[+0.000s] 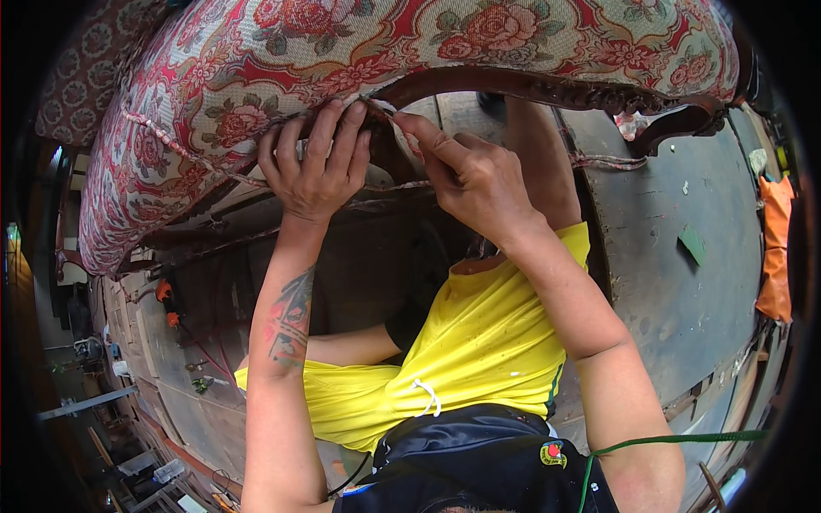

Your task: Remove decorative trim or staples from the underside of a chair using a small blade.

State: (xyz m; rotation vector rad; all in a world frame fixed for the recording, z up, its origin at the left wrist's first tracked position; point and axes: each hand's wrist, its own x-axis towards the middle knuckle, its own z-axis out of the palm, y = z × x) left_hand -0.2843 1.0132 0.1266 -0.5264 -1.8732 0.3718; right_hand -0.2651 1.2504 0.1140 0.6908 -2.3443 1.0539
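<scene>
A chair or sofa piece covered in red and cream floral fabric (496,38) leans over my lap, its carved dark wood frame (530,84) along the lower edge. My left hand (315,167) rests with fingers spread and bent, their tips pressing where the fabric meets the wood. Close beside it, my right hand (479,175) is closed, with index finger and thumb pinching a patterned piping cord (381,104) at that seam. The same kind of piping cord hangs loose across the fabric on the left and runs behind my hands. The thumb tip is partly hidden.
An orange and black tool (165,291) with a red hose lies on the floor at the left. To the right are a green scrap (692,245), several small bits and an orange sheet (775,248). A green cord (684,439) crosses by my right arm.
</scene>
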